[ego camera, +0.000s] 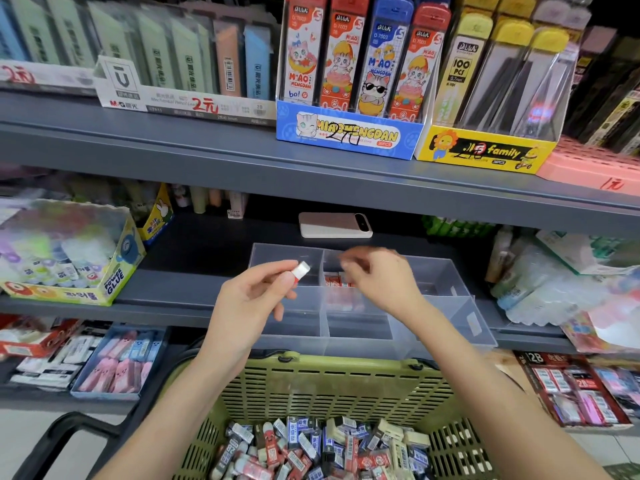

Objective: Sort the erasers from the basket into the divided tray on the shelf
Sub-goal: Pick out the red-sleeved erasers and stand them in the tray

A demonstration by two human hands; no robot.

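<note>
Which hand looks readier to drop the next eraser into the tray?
Left. The left hand pinches a red-and-white eraser over the divided tray; whether the blurred right hand holds anything is unclear.

Grey metal shelves (pixel 180 150) w/ stationery boxes (pixel 349 136); pale floor (pixel 20 445).

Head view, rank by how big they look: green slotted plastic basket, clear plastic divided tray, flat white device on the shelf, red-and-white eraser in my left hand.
1. green slotted plastic basket (nearest the camera)
2. clear plastic divided tray
3. flat white device
4. red-and-white eraser in the left hand
</note>
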